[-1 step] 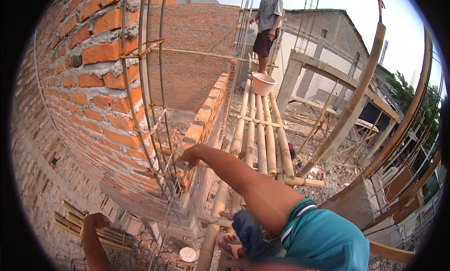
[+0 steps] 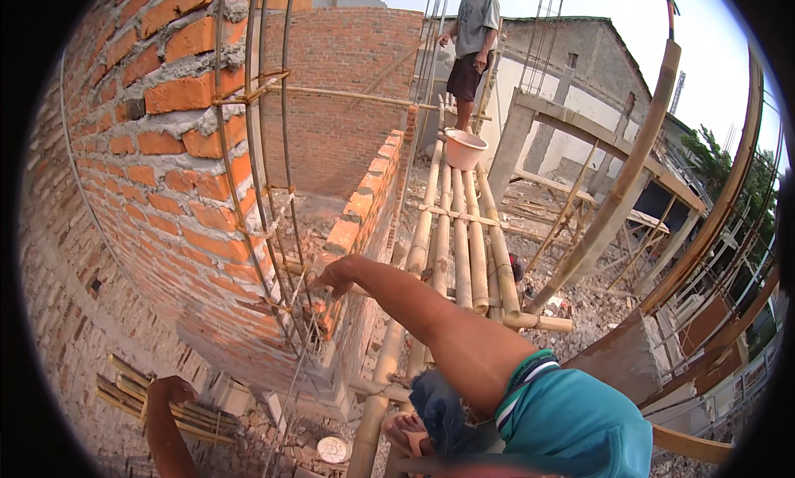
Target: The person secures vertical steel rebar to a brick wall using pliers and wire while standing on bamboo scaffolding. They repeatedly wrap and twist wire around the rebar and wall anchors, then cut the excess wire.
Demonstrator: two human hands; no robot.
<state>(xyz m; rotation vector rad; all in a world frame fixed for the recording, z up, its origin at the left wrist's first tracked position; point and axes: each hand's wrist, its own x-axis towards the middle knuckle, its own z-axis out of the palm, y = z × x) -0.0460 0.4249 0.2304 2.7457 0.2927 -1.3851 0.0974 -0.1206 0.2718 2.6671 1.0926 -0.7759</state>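
While the right hand [image 2: 335,275] reaches to the near end of the low brick wall [image 2: 358,205], its fingers bend downward; can't tell whether they close on anything. Wall runs away just beyond that grip, steel rods [image 2: 219,52] stand just left of it. Left hand [image 2: 172,389] is lower left, well apart, fingers bent, grip unclear too. Bamboo poles [image 2: 460,246] lie right of the right hand; tub [image 2: 466,151] and another person [image 2: 478,27] farther beyond.
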